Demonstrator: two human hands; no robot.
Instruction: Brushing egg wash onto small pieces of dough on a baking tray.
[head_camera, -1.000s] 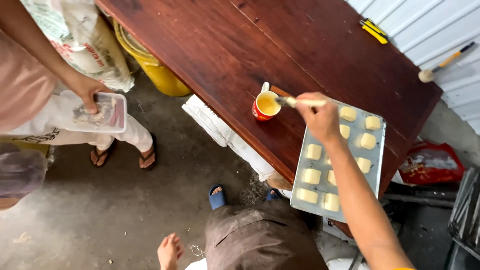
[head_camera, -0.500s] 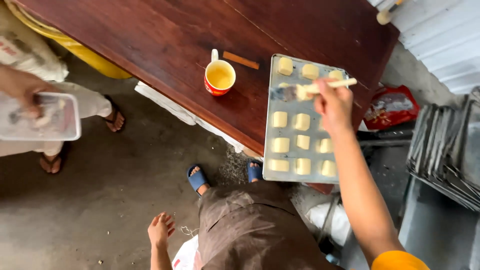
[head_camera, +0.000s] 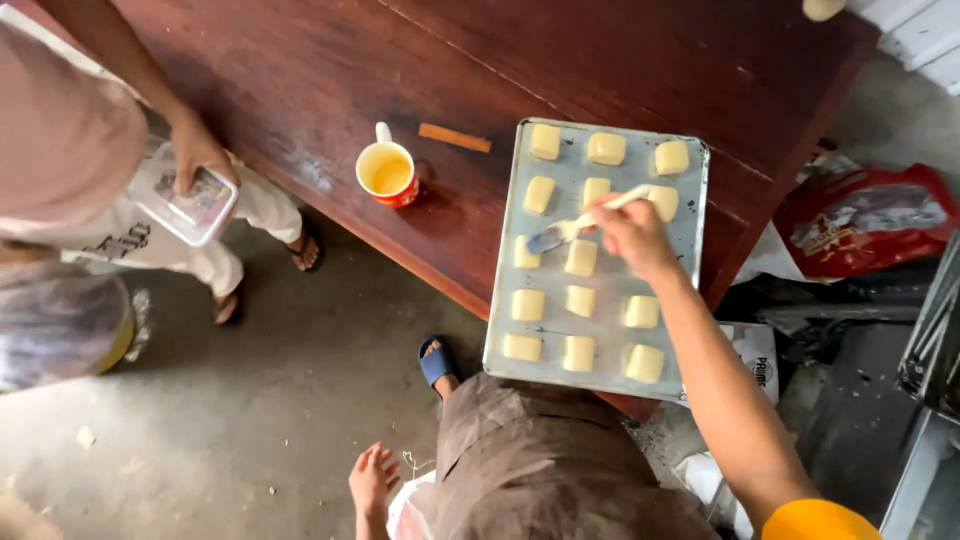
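Seen from above, the person's right hand (head_camera: 632, 235) is closed around the pale handle of a pastry brush (head_camera: 580, 225), its bristles pointing to nine o'clock over a row of pale yellow dough pieces (head_camera: 581, 257) on a rectangular metal baking tray (head_camera: 694, 205). The tray overhangs the dark wooden table (head_camera: 300, 90) edge at six o'clock, so a downward press there could tip it. The left hand (head_camera: 372, 483) hangs open and empty. A red mug of yellow wash (head_camera: 387, 173) stands at ten o'clock, near the edge, easily knocked.

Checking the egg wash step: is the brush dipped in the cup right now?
No, the right hand holds the brush over the baking tray, away from the cup.
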